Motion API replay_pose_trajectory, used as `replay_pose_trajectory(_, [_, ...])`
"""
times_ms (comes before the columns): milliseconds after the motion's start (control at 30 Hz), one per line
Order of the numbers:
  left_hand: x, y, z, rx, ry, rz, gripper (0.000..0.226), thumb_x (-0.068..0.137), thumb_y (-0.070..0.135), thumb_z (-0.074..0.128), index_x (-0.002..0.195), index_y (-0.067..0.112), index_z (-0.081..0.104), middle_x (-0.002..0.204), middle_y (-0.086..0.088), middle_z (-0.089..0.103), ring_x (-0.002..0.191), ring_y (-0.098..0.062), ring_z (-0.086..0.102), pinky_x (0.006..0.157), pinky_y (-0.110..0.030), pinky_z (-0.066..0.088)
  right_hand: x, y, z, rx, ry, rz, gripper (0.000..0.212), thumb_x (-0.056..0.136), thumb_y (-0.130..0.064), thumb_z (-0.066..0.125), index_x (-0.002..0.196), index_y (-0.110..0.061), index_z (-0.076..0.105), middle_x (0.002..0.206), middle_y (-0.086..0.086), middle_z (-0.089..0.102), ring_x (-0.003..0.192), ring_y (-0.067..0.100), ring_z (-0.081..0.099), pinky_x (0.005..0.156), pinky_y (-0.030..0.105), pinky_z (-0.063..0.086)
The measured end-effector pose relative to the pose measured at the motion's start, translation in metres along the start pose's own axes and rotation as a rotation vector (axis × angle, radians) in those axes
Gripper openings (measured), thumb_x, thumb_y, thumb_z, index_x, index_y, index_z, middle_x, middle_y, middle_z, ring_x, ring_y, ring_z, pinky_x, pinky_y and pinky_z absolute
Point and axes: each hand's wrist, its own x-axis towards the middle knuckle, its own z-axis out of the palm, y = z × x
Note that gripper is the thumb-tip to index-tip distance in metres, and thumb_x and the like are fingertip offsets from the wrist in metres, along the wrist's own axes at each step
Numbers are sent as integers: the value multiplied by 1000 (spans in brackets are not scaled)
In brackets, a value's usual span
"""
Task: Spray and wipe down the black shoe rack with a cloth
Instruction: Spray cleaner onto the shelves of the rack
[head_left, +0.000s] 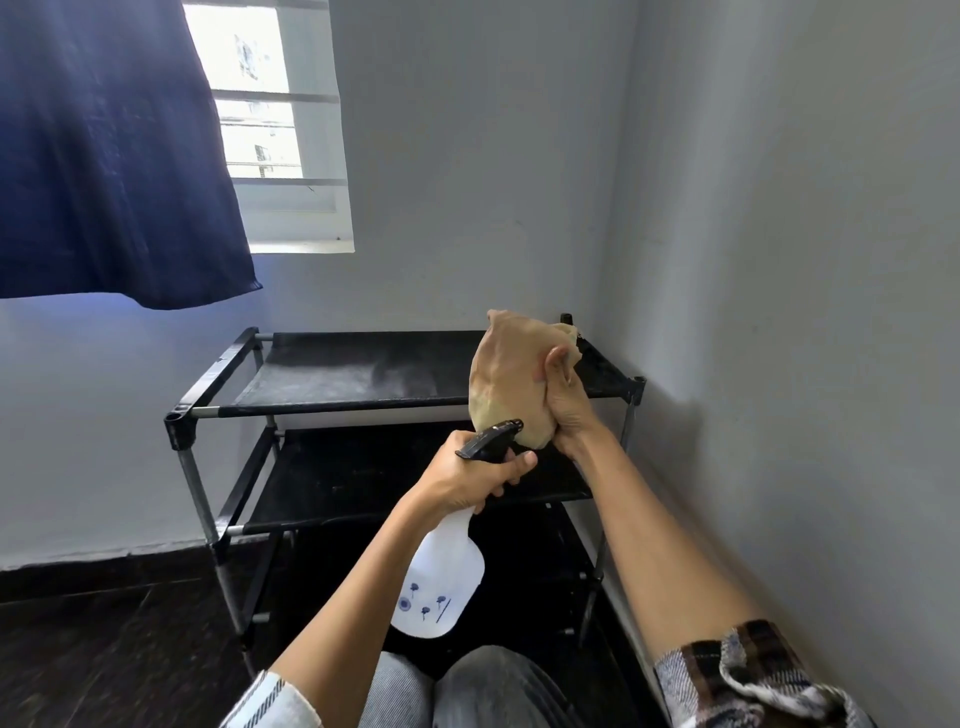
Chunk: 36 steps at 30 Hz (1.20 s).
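While the left hand (475, 475) grips the white plastic spray bottle with the black trigger top (441, 577), the right hand (563, 400) holds the bunched tan cloth (506, 379) up in front of the nozzle. I think the spraying step is going on, and the cloth is being wetted. Next, the wet cloth should go down onto the black metal shoe rack with fabric shelves (358, 371) and rub along it. It stands in the corner, against both grey walls. Its long side runs left to right. The nozzle points forward and to the right, at the cloth.
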Motion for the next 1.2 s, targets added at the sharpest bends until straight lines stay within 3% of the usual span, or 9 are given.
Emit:
replay_pose_trajectory(100, [-2, -2, -4, -32, 40, -8, 30, 79, 34, 74, 72, 11, 57, 56, -1, 47, 51, -14, 44, 40, -23, 37, 1, 0, 0, -2, -1, 3, 116, 38, -83, 68, 123, -5, 56, 121, 19, 62, 112, 31, 61, 96, 53, 48])
replay_pose_trajectory(233, [3, -7, -9, -44, 230, -8, 44, 72, 38, 79, 63, 12, 45, 51, 3, 39, 47, -15, 37, 44, -26, 36, -1, 2, 2, -21, -33, 8, 113, 44, -82, 67, 125, -4, 54, 122, 22, 61, 113, 33, 60, 97, 57, 46])
replay_pose_trajectory(400, [-1, 11, -17, -76, 111, 15, 36, 78, 38, 73, 81, 4, 62, 61, 0, 59, 54, -10, 50, 44, -24, 39, -4, 3, 7, -48, -68, 25, 110, 44, -83, 66, 123, -8, 55, 120, 20, 62, 112, 33, 61, 96, 57, 46])
replay_pose_trajectory(600, [6, 17, -27, -126, 258, 18, 41, 74, 40, 77, 77, 7, 54, 61, -3, 47, 53, -20, 40, 43, -27, 36, -10, 3, 15, -37, -93, 51, 110, 46, -81, 66, 126, -6, 52, 120, 22, 62, 110, 34, 62, 94, 57, 48])
replay_pose_trajectory(733, [-4, 19, -39, -61, 128, 20, 38, 79, 39, 73, 83, 4, 59, 59, 1, 49, 54, -13, 44, 45, -26, 37, -11, 6, 18, -7, -136, 65, 107, 50, -79, 66, 127, -6, 52, 121, 22, 62, 112, 35, 61, 96, 58, 46])
replay_pose_trajectory(933, [-13, 8, -85, -163, 245, -65, 10, 91, 13, 54, 83, 15, 59, 72, -3, 63, 68, -16, 57, 48, -26, 38, -4, 12, 6, 112, -197, 61, 109, 53, -71, 72, 134, -3, 46, 129, 24, 55, 120, 35, 55, 104, 56, 40])
replay_pose_trajectory(1067, [-15, 5, -130, -178, 367, -171, 27, 73, -10, 43, 83, 10, 60, 78, -5, 67, 79, -16, 63, 58, -29, 50, 10, 10, -4, 62, -229, 18, 111, 52, -77, 68, 132, -3, 48, 129, 25, 55, 121, 36, 54, 105, 57, 38])
replay_pose_trajectory(1200, [-11, 13, -162, -69, 469, -316, 30, 74, -11, 39, 84, 4, 62, 77, -9, 65, 68, -16, 55, 53, -24, 45, 22, 1, -9, 29, -248, -26, 112, 49, -78, 68, 128, -2, 50, 128, 29, 54, 120, 40, 53, 103, 54, 41])
